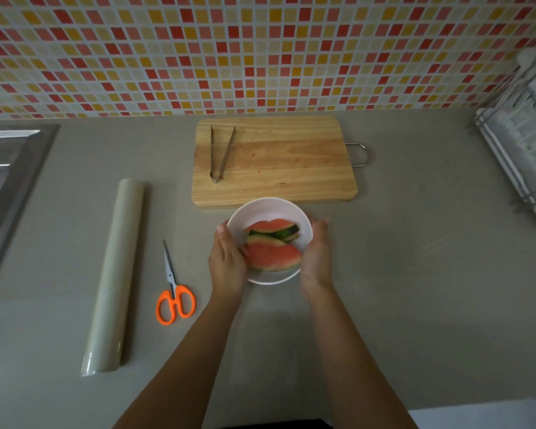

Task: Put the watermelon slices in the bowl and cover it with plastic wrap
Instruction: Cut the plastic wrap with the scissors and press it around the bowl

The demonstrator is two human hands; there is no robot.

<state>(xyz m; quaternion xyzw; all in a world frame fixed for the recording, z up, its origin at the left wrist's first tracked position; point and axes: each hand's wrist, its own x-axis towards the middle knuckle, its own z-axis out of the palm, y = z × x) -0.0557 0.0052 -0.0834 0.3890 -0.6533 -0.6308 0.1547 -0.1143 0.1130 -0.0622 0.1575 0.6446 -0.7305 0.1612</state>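
A white bowl (pixel 268 212) stands on the grey counter just in front of the cutting board. Watermelon slices (pixel 273 255) with red flesh and green rind lie inside it. My left hand (pixel 228 261) cups the bowl's left side, and my right hand (pixel 316 255) cups its right side. Both hands press against the rim. A roll of plastic wrap (pixel 115 274) lies lengthwise on the counter to the left. I cannot tell whether any wrap lies over the bowl.
Orange-handled scissors (pixel 174 292) lie between the roll and the bowl. Metal tongs (pixel 220 153) rest on the wooden cutting board (pixel 291 168) behind the bowl. A steel sink (pixel 7 181) is at the far left, a dish rack (pixel 520 144) at the far right.
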